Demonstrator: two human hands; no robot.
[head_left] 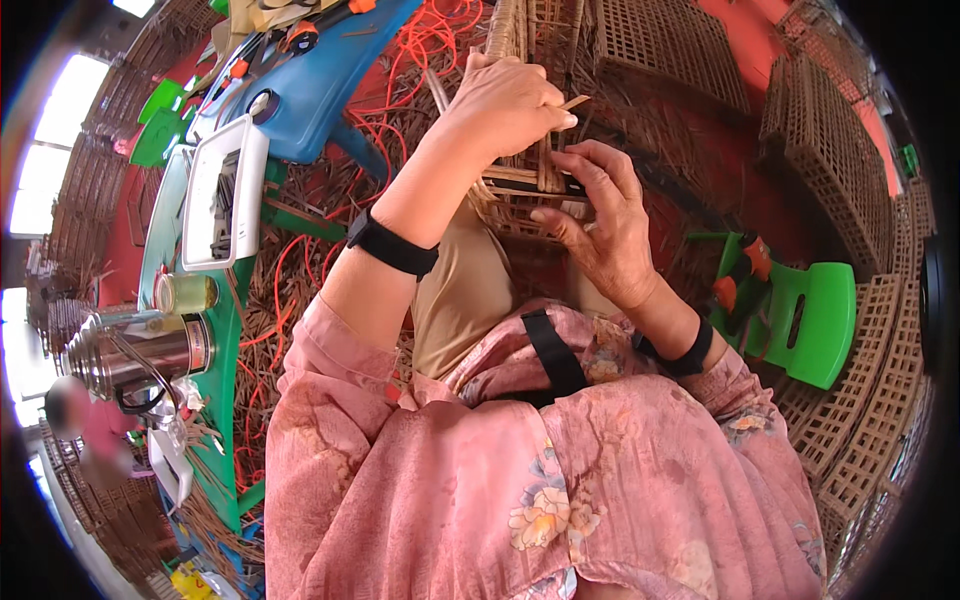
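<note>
A brown woven wicker piece [512,205] with an open frame rests at my lap, reaching up to the top of the head view. My left hand [508,105] is closed at its upper part, pinching a flat tan strip [575,102] whose short end sticks out past the fingertips. My right hand [608,220] is beside the frame's right side, thumb and fingers apart and curved toward it; I see nothing held there. The left hand hides part of the weave beneath it.
Left, a blue stool [325,95] bears tools; a green table [225,370] has a white tray [250,190], a glass jar [187,293] and a steel kettle [140,350]. Woven panels [670,45] and a green chair [825,325] stand right. Orange cord [285,300] tangles among floor scraps.
</note>
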